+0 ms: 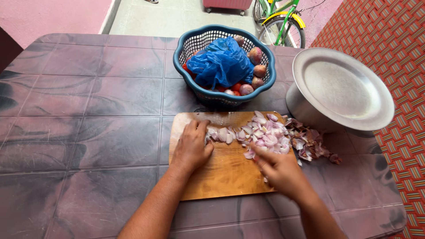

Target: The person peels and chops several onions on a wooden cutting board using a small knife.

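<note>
While my left hand lies flat and open on the wooden cutting board, fingertips against the chopped onion pieces, my right hand is curled beside the pile; whether it grips anything, I cannot tell. Chopping seems nearly done, so gathering the loose pieces calls for a careful sweep.

The chopped onion is pale purple and white on a light brown wooden board. Near the tabletop's far edge, a teal basket holds a bright blue bag. The tabletop shows dark pinkish-grey marbled squares.
</note>
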